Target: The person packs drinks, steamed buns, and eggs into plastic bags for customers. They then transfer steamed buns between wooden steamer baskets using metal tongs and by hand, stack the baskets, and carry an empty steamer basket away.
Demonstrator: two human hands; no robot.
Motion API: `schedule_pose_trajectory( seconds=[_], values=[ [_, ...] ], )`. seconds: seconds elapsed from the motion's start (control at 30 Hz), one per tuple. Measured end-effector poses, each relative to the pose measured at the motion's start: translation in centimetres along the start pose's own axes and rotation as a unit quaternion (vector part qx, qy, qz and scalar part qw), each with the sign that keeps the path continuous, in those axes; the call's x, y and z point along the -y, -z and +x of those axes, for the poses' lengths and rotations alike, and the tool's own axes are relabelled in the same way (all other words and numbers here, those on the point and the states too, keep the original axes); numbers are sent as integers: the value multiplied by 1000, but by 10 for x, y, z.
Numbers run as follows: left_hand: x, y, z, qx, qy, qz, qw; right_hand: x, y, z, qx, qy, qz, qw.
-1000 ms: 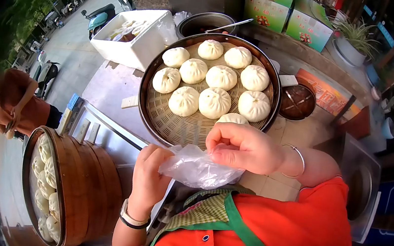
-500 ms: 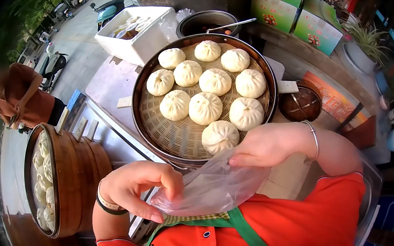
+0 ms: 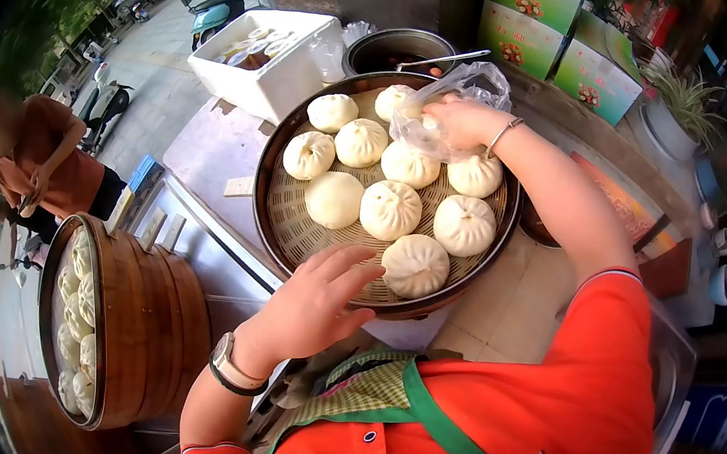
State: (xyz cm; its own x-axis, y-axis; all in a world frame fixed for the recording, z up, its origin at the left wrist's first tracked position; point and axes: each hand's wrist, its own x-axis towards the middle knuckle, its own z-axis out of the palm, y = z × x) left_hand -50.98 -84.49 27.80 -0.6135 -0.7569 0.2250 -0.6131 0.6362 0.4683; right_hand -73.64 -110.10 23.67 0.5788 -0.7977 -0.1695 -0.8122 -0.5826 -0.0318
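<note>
My right hand (image 3: 462, 122), with a clear plastic bag (image 3: 422, 129) around its fingers, is over the back right part of a round steamer tray (image 3: 512, 214). The fingers curl into the bag; the bun beneath them is mostly hidden. My left hand (image 3: 312, 301) is empty, fingers spread, above the tray's near rim, beside a pleated bun (image 3: 414, 266). Several white buns lie on the woven mat; one at the left (image 3: 333, 199) shows a smooth top.
Stacked bamboo steamers (image 3: 153, 328) with buns stand at the left. A white foam box (image 3: 294, 89) and a pot (image 3: 387, 46) with a ladle are behind the tray. A person (image 3: 52, 154) stands far left. Green boxes (image 3: 595, 69) are at the back right.
My right hand has moved up and back over the tray with the bag. My left hand has let go of the bag and opened near the rim. The left bun's pleats no longer show.
</note>
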Motion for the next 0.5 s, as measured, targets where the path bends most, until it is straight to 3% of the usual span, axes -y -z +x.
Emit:
schedule_pose_trajectory(
  seconds=[0.3, 0.37, 0.4, 0.43, 0.5],
  values=[
    [14, -10, -63, -12, 103, -56, 993, -27, -8, 20, -2, 13, 34, 999],
    [17, -9, -75, -22, 135, -64, 989, -38, 12, 19, -19, -27, 199, 979],
    [18, -8, -81, -27, 135, -62, 988, -46, 11, 22, -76, -53, 293, 952],
    [18, -6, -86, -29, 145, -61, 987, -41, 12, 24, -95, 9, 509, 855],
    [20, -4, -90, -27, 155, -60, 986, -33, 23, 38, -114, -13, 495, 861]
  ],
)
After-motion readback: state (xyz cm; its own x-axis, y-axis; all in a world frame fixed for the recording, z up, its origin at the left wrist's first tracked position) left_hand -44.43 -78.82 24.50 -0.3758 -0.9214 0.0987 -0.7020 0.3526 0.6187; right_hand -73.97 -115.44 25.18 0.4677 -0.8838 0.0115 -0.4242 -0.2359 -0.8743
